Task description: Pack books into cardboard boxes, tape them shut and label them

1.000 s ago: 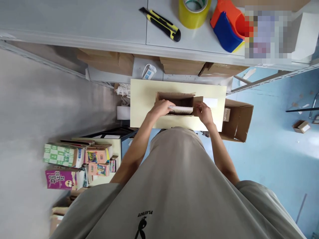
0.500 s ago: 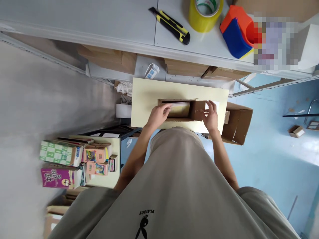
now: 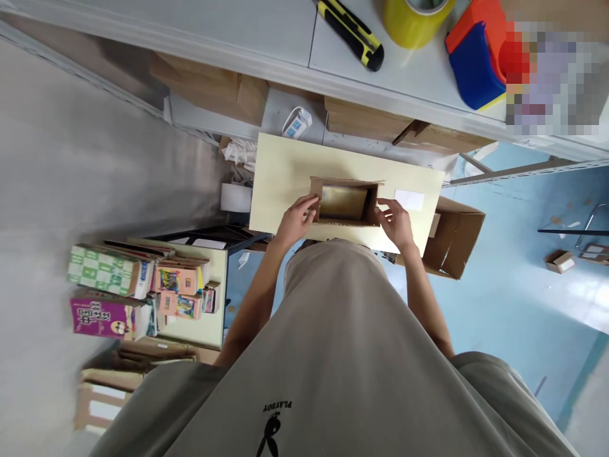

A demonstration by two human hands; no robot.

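Observation:
A small open cardboard box sits on the pale yellow tabletop in front of me. Inside it lies something flat and yellowish, too dim to name. My left hand has its fingers curled over the box's left flap. At the opposite end, my right hand pinches the box's right edge between thumb and fingers. A white slip of paper lies on the tabletop just beyond the right hand.
Above, a grey shelf carries a box cutter, yellow tape and a red-and-blue object. A power strip lies on the level below. A larger open carton stands right; stacked books stand left.
The right flap, spread outward before, now stands up or inward, and my right hand has shifted left with it. My left hand has moved from the box's opening to its left flap.

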